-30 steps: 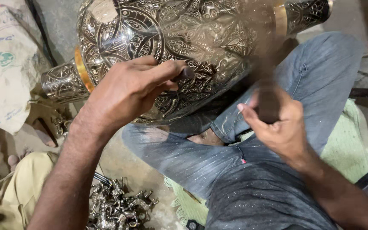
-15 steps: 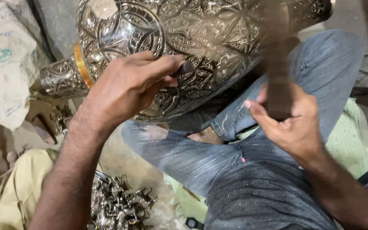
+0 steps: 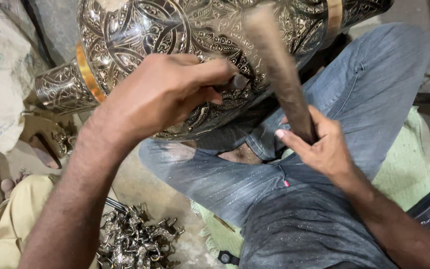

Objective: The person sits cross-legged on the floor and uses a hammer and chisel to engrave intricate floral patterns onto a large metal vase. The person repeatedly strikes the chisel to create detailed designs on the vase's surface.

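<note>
Head view: engraved metal vase (image 3: 185,50) lies across the lap, likely heavy, rigid, slick. Left hand (image 3: 167,94) pinches a punch (image 3: 236,82) against it; right hand (image 3: 324,149) grips a hammer (image 3: 279,74) beside it.

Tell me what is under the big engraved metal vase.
Under the engraved metal vase lie the person's legs in grey jeans, which seem to prop it. The left hand covers part of its lower side, so the contact there is hidden.

Dusty floor (image 3: 140,184), small metal figurines (image 3: 135,239), green mat (image 3: 404,174)
</note>
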